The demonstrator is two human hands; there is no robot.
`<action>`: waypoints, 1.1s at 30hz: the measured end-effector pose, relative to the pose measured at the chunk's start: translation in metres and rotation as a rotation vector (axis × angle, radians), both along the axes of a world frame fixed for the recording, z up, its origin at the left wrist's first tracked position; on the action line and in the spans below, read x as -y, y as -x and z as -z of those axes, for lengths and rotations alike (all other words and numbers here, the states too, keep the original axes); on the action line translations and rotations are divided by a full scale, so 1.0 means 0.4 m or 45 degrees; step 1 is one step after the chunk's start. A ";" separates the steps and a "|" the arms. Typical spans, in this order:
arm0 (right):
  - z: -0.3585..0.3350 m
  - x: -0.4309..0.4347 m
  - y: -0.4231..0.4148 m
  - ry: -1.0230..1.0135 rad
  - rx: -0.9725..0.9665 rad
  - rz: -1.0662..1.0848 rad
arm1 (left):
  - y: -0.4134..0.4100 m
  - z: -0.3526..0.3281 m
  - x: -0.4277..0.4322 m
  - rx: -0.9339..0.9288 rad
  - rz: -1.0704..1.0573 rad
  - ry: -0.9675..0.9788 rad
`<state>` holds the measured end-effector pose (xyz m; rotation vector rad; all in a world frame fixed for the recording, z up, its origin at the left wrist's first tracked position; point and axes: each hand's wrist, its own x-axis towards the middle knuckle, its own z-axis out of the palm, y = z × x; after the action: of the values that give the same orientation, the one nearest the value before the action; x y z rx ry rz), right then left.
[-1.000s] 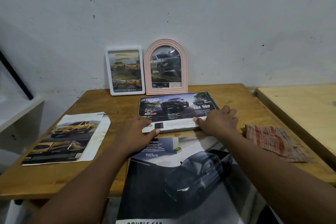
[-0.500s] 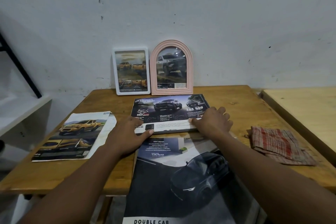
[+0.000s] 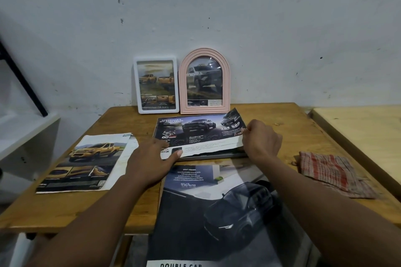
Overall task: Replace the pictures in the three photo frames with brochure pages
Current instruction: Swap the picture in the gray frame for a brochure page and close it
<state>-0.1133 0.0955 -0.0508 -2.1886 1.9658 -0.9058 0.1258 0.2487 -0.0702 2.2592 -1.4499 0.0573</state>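
Observation:
A dark brochure page [image 3: 199, 134] with black trucks lies over a flat grey frame [image 3: 217, 155] in the middle of the wooden table [image 3: 303, 128]. My left hand [image 3: 149, 160] presses flat on the page's near left corner. My right hand [image 3: 261, 143] pinches the page's right edge and lifts that corner off the frame. A white rectangular frame [image 3: 156, 84] and a pink arched frame [image 3: 204, 81] stand against the wall, each showing a truck picture.
A large open brochure [image 3: 217, 208] hangs over the table's near edge. A loose yellow-truck page [image 3: 86, 165] lies at the left. A checked cloth [image 3: 332, 171] lies at the right. A second table [image 3: 364, 128] adjoins on the right, a white shelf [image 3: 21, 134] on the left.
My right hand went from lying flat on the page to pinching its right edge and raising it. The left hand stayed pressed on the near left corner. The view shifted slightly.

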 end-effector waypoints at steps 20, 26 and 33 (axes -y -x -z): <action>-0.083 0.163 0.352 -0.064 0.466 0.093 | 0.241 -0.046 0.246 0.225 0.567 -0.208; -0.054 0.221 0.479 -0.088 -0.080 0.192 | 0.434 -0.035 0.384 0.316 0.800 -0.340; 0.051 0.255 0.473 -0.475 -0.464 -0.427 | 0.519 -0.031 0.456 0.312 0.805 -0.464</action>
<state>-0.3026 -0.0064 -0.0713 -2.4582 1.6314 -0.0894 -0.0820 0.0664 -0.0578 1.9858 -2.4105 -0.1444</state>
